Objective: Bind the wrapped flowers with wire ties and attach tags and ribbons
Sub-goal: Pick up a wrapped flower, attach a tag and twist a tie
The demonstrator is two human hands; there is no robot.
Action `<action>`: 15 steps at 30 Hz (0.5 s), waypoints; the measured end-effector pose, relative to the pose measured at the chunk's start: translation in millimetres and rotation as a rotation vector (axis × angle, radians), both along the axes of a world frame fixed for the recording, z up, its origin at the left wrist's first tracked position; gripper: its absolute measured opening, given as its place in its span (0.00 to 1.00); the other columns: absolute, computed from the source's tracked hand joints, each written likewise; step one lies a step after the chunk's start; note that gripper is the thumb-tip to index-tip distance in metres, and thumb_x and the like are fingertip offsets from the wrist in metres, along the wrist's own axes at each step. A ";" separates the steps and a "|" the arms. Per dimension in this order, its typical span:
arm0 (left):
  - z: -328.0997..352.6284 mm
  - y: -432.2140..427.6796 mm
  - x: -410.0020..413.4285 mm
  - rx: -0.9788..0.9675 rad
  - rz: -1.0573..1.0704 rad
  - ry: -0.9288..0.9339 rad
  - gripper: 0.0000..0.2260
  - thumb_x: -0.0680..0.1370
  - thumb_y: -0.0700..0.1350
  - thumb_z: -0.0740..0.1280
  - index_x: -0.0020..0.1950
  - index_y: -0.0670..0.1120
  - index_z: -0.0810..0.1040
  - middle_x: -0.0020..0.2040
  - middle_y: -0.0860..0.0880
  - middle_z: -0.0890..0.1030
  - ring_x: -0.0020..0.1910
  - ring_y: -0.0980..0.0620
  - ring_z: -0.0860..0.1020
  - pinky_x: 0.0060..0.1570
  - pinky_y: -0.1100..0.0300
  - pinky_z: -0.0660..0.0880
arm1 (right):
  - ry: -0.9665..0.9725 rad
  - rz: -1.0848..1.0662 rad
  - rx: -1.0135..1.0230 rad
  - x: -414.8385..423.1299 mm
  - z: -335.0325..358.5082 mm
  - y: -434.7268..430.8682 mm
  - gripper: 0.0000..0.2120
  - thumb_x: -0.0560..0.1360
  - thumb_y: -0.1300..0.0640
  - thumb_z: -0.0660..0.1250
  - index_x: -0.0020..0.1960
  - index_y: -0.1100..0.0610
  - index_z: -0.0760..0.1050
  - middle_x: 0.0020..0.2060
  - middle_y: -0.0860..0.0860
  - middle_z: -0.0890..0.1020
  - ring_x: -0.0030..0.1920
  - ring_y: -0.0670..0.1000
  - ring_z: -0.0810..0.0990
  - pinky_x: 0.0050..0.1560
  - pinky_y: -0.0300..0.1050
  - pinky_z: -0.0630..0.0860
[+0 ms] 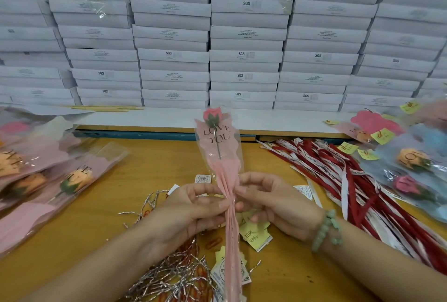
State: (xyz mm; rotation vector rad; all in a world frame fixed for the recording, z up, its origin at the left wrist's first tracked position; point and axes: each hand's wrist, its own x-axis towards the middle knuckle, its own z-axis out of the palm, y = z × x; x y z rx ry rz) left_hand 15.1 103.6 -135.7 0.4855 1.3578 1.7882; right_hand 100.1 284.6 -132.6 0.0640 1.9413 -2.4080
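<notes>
A pink wrapped rose marked "LOVE YOU" stands upright at the centre, its sleeve gathered narrow at the stem. My left hand pinches the gathered sleeve from the left. From the right, my right hand pinches it at the same height. Whether a tie is between my fingers is hidden. Silver wire ties lie heaped near the front edge. Yellow and white tags are scattered under my hands. Red and white ribbons spread out to the right.
Unbound wrapped flowers are piled on the left of the wooden table. Flowers with yellow tags lie at the right. A wall of stacked white boxes rises behind the table.
</notes>
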 end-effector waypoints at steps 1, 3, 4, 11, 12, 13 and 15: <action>0.5 -0.2 -0.8 0.014 0.006 0.003 0.22 0.66 0.34 0.75 0.58 0.34 0.76 0.53 0.31 0.82 0.47 0.42 0.84 0.51 0.53 0.82 | -0.027 0.023 -0.036 -0.1 1.3 1.4 0.13 0.69 0.57 0.72 0.52 0.60 0.80 0.43 0.54 0.84 0.39 0.46 0.84 0.28 0.34 0.78; 1.7 -0.9 -2.4 0.039 0.017 0.015 0.21 0.67 0.34 0.75 0.59 0.34 0.76 0.54 0.31 0.81 0.47 0.42 0.84 0.50 0.54 0.82 | -0.086 0.082 -0.093 0.5 3.5 4.1 0.16 0.69 0.59 0.70 0.55 0.62 0.78 0.43 0.54 0.84 0.39 0.45 0.84 0.28 0.33 0.77; 2.5 -1.1 -3.2 0.047 0.019 0.022 0.21 0.67 0.33 0.74 0.59 0.33 0.76 0.54 0.31 0.81 0.47 0.42 0.84 0.50 0.55 0.82 | -0.107 0.111 -0.112 0.9 4.1 5.0 0.15 0.70 0.60 0.69 0.55 0.62 0.78 0.43 0.53 0.84 0.39 0.45 0.84 0.28 0.33 0.77; 4.4 -1.5 -3.0 0.070 -0.011 0.030 0.19 0.67 0.33 0.75 0.57 0.35 0.78 0.51 0.33 0.83 0.45 0.44 0.84 0.45 0.57 0.82 | -0.122 0.170 -0.164 2.0 4.1 2.2 0.10 0.71 0.62 0.66 0.53 0.61 0.75 0.35 0.49 0.82 0.34 0.42 0.82 0.27 0.31 0.76; 4.3 -1.6 -3.1 0.076 -0.017 0.031 0.18 0.67 0.33 0.75 0.56 0.36 0.79 0.50 0.33 0.83 0.44 0.44 0.84 0.45 0.57 0.82 | -0.125 0.174 -0.177 2.1 4.0 1.7 0.11 0.72 0.62 0.66 0.54 0.62 0.74 0.36 0.50 0.82 0.35 0.42 0.82 0.28 0.32 0.76; 4.2 -1.7 -3.1 0.078 -0.023 0.034 0.17 0.68 0.33 0.76 0.56 0.36 0.79 0.50 0.33 0.83 0.44 0.44 0.84 0.44 0.57 0.82 | -0.130 0.176 -0.186 2.2 4.0 1.2 0.11 0.72 0.62 0.66 0.54 0.62 0.75 0.37 0.50 0.82 0.35 0.43 0.83 0.28 0.32 0.77; 3.8 -2.0 -3.1 0.074 -0.030 0.038 0.17 0.68 0.33 0.76 0.55 0.36 0.79 0.49 0.34 0.83 0.44 0.44 0.84 0.45 0.57 0.82 | -0.139 0.174 -0.183 2.6 4.1 0.2 0.12 0.71 0.63 0.67 0.54 0.62 0.76 0.38 0.52 0.83 0.36 0.44 0.83 0.28 0.33 0.78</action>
